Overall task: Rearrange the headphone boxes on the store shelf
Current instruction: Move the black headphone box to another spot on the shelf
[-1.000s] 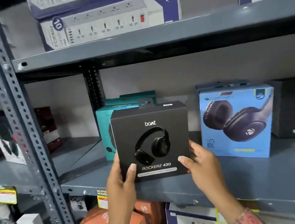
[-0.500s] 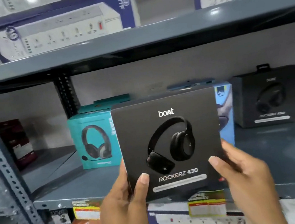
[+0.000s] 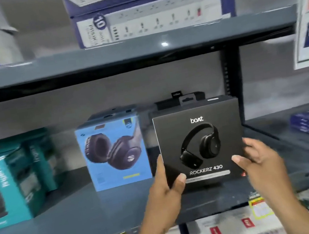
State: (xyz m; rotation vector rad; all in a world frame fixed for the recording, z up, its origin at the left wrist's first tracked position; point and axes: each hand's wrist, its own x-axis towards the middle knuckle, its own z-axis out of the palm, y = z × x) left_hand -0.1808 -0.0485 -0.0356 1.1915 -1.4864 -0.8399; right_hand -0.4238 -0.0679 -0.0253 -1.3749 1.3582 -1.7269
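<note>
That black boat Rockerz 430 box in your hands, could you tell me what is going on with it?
A person is holding the black boat Rockerz 430 box upright with both hands, left hand at its lower left corner and right hand at its lower right edge. It is at the grey shelf, just right of the blue headphone box, in front of another black box.

Painted metal and printed cardboard

The grey shelf point(image 3: 68, 219) looks like smooth painted metal with a dull sheen; the black headphone box point(image 3: 200, 141) is matt card.
</note>
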